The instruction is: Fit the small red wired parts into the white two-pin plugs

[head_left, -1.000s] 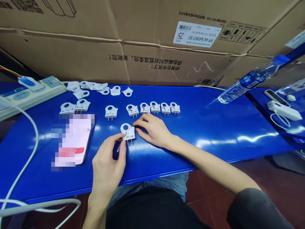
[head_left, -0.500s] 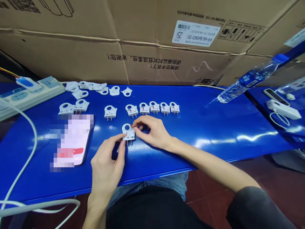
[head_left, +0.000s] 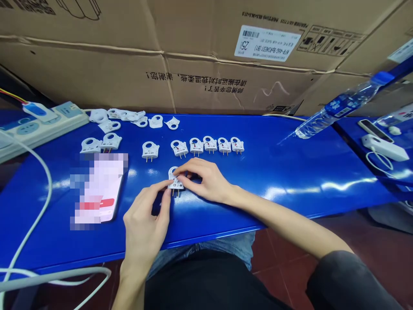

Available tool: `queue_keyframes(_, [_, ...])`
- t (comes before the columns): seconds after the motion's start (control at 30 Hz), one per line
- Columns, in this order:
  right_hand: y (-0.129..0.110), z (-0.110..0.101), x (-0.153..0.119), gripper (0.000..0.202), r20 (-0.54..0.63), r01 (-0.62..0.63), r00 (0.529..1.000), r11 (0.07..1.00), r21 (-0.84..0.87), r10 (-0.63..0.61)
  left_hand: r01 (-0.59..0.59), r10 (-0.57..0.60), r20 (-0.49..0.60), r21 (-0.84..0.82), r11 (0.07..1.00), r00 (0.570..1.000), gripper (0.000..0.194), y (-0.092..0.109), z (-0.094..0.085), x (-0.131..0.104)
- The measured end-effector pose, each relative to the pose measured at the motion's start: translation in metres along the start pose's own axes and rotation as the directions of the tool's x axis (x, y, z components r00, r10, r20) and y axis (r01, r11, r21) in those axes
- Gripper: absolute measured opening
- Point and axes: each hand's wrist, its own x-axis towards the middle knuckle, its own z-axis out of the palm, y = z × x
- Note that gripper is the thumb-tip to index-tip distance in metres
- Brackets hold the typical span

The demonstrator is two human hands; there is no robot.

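A white plug piece with a round hole and metal prongs [head_left: 176, 186] lies on the blue table, prongs toward me. My left hand [head_left: 146, 217] pinches its left edge between thumb and index finger. Over its upper right part, my right hand [head_left: 206, 178] has thumb and fingertips pressed together; what they hold there is too small to make out. Behind my hands stands a row of similar plug pieces [head_left: 210, 144], some with small red parts inside. A single plug piece [head_left: 150, 150] sits left of that row, and two more [head_left: 91, 146] lie farther left.
White covers [head_left: 155, 122] lie along the back edge of the table [head_left: 290, 172]. A phone [head_left: 105, 185] and power strip [head_left: 61, 122] are at the left, with white cables. A bottle [head_left: 342, 105] leans at the right, near a white adapter [head_left: 383, 147]. A cardboard box [head_left: 206, 38] stands behind.
My right fingertips have moved from the plug piece's upper right edge onto its face, now covering part of the round hole. My left hand still holds the left edge.
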Motion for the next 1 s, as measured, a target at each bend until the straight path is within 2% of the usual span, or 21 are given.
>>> queue_keyframes(0.33, [-0.0009, -0.0017, 0.0028, 0.005, -0.009, -0.105, 0.994, 0.989, 0.1, 0.107, -0.014, 0.014, 0.009, -0.005, 1.0, 1.0, 0.02, 0.0006, -0.0003, 0.0003])
queue_keyframes(0.67, [-0.0023, -0.0004, 0.0011, 0.009, -0.009, -0.05, 0.999, 0.994, 0.099, 0.051, -0.076, 0.077, 0.018, -0.026, 0.997, 0.997, 0.021, 0.0015, -0.0007, 0.001])
queue_keyframes(1.0, [0.0009, 0.0018, -0.0004, 0.01, -0.025, -0.047, 0.998, 0.993, 0.112, 0.05, -0.059, 0.06, 0.03, -0.017, 0.998, 0.998, 0.022, 0.0018, -0.0011, 0.0004])
